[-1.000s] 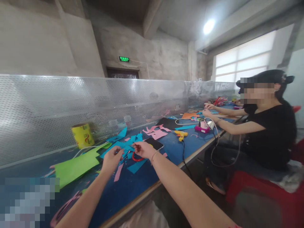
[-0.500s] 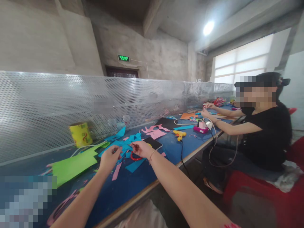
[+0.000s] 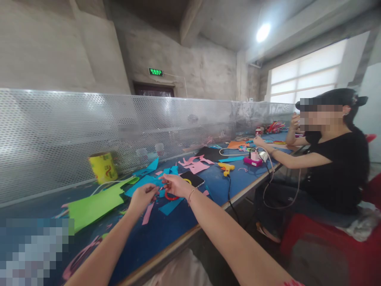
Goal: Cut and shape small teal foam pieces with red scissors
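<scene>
Blue paper scrap (image 3: 160,190): small piece held just above the table, between the two hands, over a heap of other blue offcuts.
Left hand (image 3: 143,196): fingers bunched, the tips at the scrap's near edge; whether they really grip it is too small to tell.
Right hand (image 3: 176,185): thumb and fingers pinched together on the scrap's far edge, a thin bracelet on the wrist.
Scissors (image 3: 170,197): red handle loop lying on the table, just under the right hand.
Table (image 3: 178,222): long blue top littered with coloured offcuts.
Pink strip (image 3: 148,213): flat on the table, just below the left hand.
Green sheet (image 3: 95,204): large, flat, left of the hands.
Phone (image 3: 194,178): dark screen up, just behind the right hand.
Yellow tub (image 3: 103,167): upright against the screen, well left of the hands; its contents cannot be seen.
Pink offcuts (image 3: 195,165): loose heap beyond the phone.
Glue gun (image 3: 226,169): yellow, lying on the table, with its black cord running over the table edge.
Pink box (image 3: 253,161): near the co-worker's forearm, with cables on it; what it holds is unclear.
Co-worker (image 3: 339,167): seated on the right in a black top, one arm resting on the table.
Screen (image 3: 74,131): perforated metal along the table's far edge.
</scene>
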Demonstrator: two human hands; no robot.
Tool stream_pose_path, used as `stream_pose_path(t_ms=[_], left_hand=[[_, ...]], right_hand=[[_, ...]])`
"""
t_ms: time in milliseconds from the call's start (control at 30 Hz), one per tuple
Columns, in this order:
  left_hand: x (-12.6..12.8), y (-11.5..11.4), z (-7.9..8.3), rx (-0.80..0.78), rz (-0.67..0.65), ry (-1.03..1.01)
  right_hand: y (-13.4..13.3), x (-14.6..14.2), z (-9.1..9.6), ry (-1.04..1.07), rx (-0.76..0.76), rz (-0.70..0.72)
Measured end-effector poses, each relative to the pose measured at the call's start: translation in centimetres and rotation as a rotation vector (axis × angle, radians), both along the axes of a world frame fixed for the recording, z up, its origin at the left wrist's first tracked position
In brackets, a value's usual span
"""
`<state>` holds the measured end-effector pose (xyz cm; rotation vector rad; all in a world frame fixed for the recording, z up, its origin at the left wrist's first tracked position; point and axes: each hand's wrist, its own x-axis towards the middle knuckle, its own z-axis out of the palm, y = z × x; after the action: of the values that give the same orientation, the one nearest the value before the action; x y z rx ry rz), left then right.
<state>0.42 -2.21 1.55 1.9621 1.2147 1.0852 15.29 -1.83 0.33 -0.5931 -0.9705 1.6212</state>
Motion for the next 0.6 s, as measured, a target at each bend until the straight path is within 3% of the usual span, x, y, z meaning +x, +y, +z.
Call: stream_pose_path(t_ms=[100,600], left_hand=[[0.2,0.2,-0.4,-0.036,-0.065,0.021],[0.4,0.3,-0.9,-0.086,-0.149,-0.023]], right_hand=[[-0.2,-0.3,-0.1,-0.069,0.090,0.027],[0.9,-0.5,-1.3,-0.220,0.102,-0.069]])
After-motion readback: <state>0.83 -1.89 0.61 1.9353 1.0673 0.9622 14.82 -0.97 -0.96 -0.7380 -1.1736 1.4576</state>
